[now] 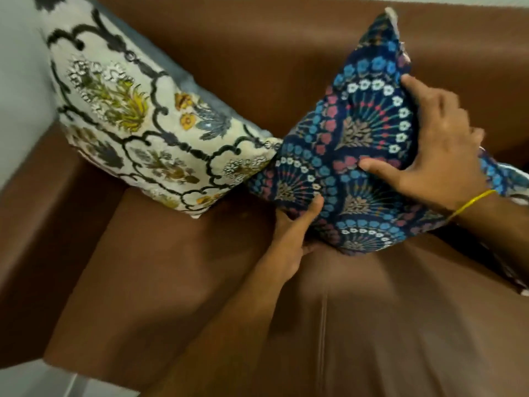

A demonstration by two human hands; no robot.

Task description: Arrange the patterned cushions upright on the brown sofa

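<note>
A dark blue cushion with fan and flower patterns stands tilted on the brown sofa, leaning toward the backrest. My left hand grips its lower left corner, thumb on the front face. My right hand, with a yellow thread at the wrist, holds its right edge, fingers spread over the front. A cream cushion with black lattice and yellow flowers leans upright in the sofa's left corner, its right corner touching the blue cushion.
The sofa's left armrest runs along the left, with a pale wall beyond it. A seam divides the seat in front of me. More blue patterned fabric shows behind my right wrist.
</note>
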